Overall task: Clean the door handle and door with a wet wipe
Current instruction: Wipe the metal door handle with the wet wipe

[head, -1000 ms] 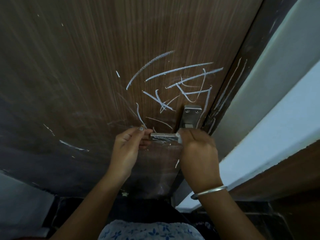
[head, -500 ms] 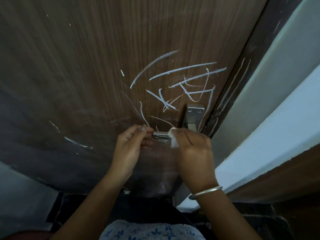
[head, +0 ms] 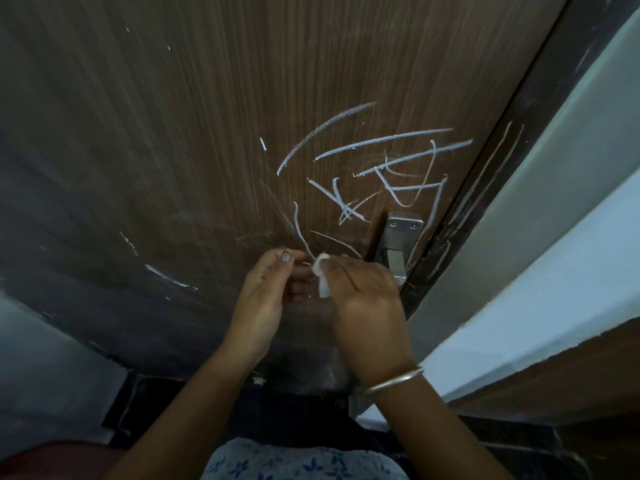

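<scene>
Grained door (head: 173, 133), chalk-scrawled; steel handle (head: 401, 237), lever hidden under hands. Crumpled wipe (head: 320, 268) gripped in right hand (head: 363, 299). Left hand (head: 266, 292) curled, hold unclear.

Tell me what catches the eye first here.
White scribbles sprawl across the brown door, just above the metal handle plate at its right edge. Below them the two hands are close together, the right hand holding a white wipe beside the left hand. A metal bangle circles the right wrist.
</scene>
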The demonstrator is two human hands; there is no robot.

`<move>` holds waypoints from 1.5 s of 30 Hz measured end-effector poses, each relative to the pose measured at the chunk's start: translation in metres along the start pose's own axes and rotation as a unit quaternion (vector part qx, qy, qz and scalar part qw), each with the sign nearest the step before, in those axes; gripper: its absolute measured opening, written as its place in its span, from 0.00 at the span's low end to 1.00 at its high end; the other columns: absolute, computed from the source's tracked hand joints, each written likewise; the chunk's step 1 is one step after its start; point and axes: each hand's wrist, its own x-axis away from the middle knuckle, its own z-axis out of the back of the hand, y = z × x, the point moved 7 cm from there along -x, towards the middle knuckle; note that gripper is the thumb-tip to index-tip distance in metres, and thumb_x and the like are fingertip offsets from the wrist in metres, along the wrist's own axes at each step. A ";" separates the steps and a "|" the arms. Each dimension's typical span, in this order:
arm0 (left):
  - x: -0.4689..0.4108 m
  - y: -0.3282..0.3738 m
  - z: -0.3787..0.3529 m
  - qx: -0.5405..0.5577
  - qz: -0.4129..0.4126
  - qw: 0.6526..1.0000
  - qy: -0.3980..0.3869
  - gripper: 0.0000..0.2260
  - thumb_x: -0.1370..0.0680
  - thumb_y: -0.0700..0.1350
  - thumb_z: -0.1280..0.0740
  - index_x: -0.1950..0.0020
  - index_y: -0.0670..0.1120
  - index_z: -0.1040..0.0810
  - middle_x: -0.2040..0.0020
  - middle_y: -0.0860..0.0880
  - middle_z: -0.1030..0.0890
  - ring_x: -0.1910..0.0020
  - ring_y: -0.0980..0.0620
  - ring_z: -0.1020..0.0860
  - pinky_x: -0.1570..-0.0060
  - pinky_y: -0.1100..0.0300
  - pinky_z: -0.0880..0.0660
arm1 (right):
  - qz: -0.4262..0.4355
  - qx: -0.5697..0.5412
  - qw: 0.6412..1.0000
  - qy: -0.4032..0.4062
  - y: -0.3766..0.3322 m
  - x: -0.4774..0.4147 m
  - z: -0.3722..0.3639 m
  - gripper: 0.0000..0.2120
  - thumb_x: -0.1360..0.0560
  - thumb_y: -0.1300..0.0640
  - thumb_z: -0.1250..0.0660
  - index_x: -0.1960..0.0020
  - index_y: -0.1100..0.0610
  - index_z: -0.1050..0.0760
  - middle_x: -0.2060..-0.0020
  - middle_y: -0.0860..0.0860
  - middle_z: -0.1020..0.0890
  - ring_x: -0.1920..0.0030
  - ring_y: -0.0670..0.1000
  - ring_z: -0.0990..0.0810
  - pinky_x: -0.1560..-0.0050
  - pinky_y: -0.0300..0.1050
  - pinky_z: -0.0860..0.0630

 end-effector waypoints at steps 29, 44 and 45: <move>-0.002 -0.006 0.001 0.005 -0.009 0.999 -0.046 0.17 0.27 0.57 0.45 0.49 0.50 0.24 0.59 0.51 0.15 0.63 0.56 0.19 0.65 0.65 0.24 | 0.011 0.034 0.999 0.025 -0.010 -0.002 -0.003 0.13 0.27 0.61 0.39 0.49 0.62 0.19 0.53 0.57 0.16 0.52 0.56 0.18 0.48 0.49 0.24; 0.000 -0.007 0.001 -0.015 0.004 0.998 -0.053 0.18 0.29 0.61 0.46 0.48 0.53 0.25 0.53 0.51 0.16 0.59 0.51 0.18 0.63 0.65 0.24 | -0.080 0.010 0.997 -0.019 0.046 0.003 0.016 0.05 0.31 0.64 0.29 0.56 0.60 0.18 0.61 0.57 0.16 0.60 0.58 0.18 0.57 0.51 0.21; 0.002 -0.007 0.001 -0.015 0.002 0.998 -0.054 0.18 0.28 0.60 0.46 0.48 0.53 0.25 0.52 0.51 0.16 0.59 0.51 0.18 0.63 0.65 0.24 | -0.078 0.017 0.997 -0.021 0.041 0.003 0.015 0.05 0.32 0.64 0.29 0.56 0.60 0.18 0.61 0.57 0.16 0.60 0.58 0.18 0.56 0.50 0.21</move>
